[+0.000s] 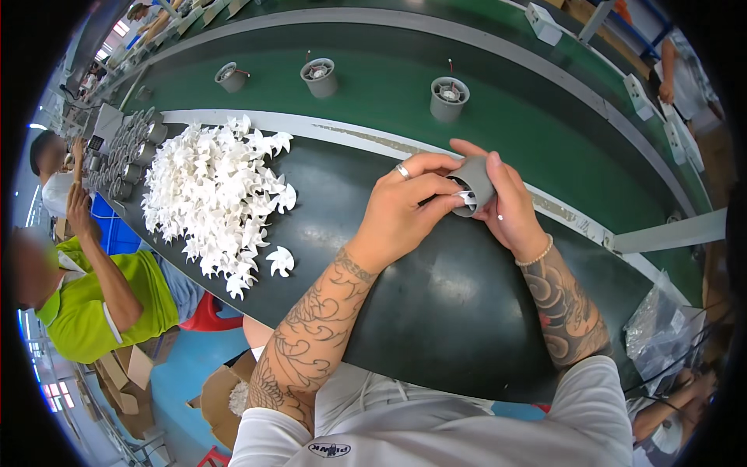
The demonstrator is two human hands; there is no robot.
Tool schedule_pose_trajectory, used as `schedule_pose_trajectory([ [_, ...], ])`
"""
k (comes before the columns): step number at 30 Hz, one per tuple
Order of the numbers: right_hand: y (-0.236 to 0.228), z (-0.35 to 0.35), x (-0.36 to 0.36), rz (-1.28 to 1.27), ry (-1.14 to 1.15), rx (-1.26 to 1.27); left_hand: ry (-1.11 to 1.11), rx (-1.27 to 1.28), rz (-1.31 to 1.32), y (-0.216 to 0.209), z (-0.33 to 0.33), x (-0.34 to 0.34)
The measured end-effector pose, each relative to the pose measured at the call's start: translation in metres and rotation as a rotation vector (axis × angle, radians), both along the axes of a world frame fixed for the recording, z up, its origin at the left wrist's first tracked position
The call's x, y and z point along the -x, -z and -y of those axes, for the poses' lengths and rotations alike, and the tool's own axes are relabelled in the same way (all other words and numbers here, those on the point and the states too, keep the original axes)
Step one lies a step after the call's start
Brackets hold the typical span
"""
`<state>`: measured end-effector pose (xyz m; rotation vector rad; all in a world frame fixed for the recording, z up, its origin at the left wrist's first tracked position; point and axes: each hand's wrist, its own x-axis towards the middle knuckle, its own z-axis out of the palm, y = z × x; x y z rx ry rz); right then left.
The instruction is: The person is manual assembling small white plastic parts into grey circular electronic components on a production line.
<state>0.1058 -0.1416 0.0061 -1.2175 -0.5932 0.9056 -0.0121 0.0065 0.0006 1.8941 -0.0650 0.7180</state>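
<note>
Above the far part of the dark tabletop I hold a grey cylindrical fan housing, tilted so its opening faces toward me. My right hand is wrapped round its right side. With thumb and forefinger, my left hand pinches a white fan impeller at the housing's mouth. Most of that impeller is hidden by my fingers and the housing wall. A large heap of white fan impellers lies on the table to the left, with a single impeller apart from it.
Beyond the table's pale rail, a green conveyor belt carries grey housings with small wires. More grey housings stand at far left, near a co-worker in a lime shirt. A clear plastic bag lies at right; an open carton stands below.
</note>
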Motion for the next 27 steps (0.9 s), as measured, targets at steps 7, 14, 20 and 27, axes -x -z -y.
schedule_pose_trajectory([
  [7, 0.000, -0.003, -0.002, -0.017, 0.006, -0.006, 0.088, 0.174, -0.054, 0.000, -0.003, -0.003],
  [14, -0.006, -0.004, 0.000, -0.044, 0.067, 0.046, 0.214, 0.407, -0.093, 0.004, -0.006, -0.006],
  [20, -0.006, -0.007, 0.002, -0.019, 0.071, 0.100, 0.248, 0.390, -0.130, 0.004, -0.012, -0.003],
  [27, -0.003, -0.004, -0.001, 0.033, 0.034, 0.086, 0.215, 0.394, -0.148, 0.004, -0.007, -0.003],
])
